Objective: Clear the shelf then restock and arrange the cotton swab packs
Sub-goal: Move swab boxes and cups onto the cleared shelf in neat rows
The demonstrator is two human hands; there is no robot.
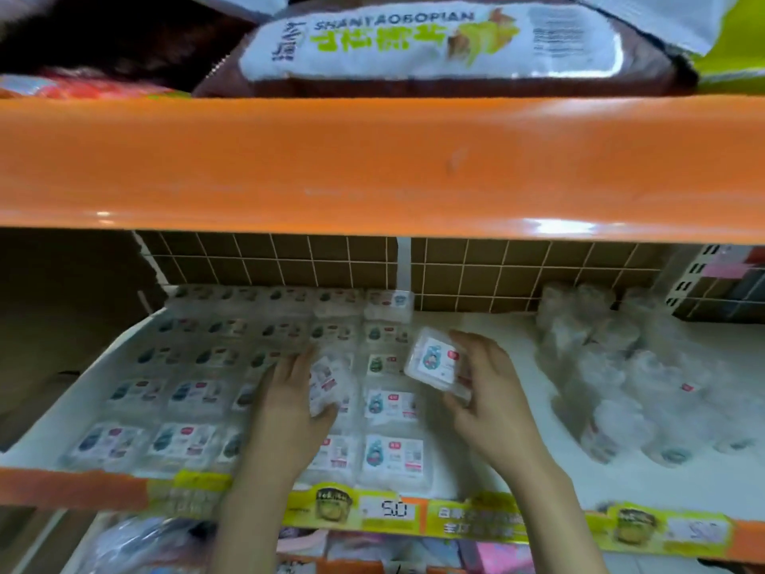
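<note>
Flat clear cotton swab packs [393, 451] with white labels lie in several rows on the left and middle of the white shelf [476, 325]. My left hand [289, 403] holds one tilted pack [329, 387] over the fourth row from the left. My right hand [488, 395] grips another pack [434, 362] with a blue figure on its label, lifted above the shelf just right of the rows. Both forearms reach in over the shelf's front edge.
A heap of round clear plastic containers [633, 379] fills the shelf's right side. An orange shelf [372, 167] hangs close overhead with snack bags [414, 43] on it. Yellow price strips [393, 511] line the front edge. A wire grid [455, 271] backs the shelf.
</note>
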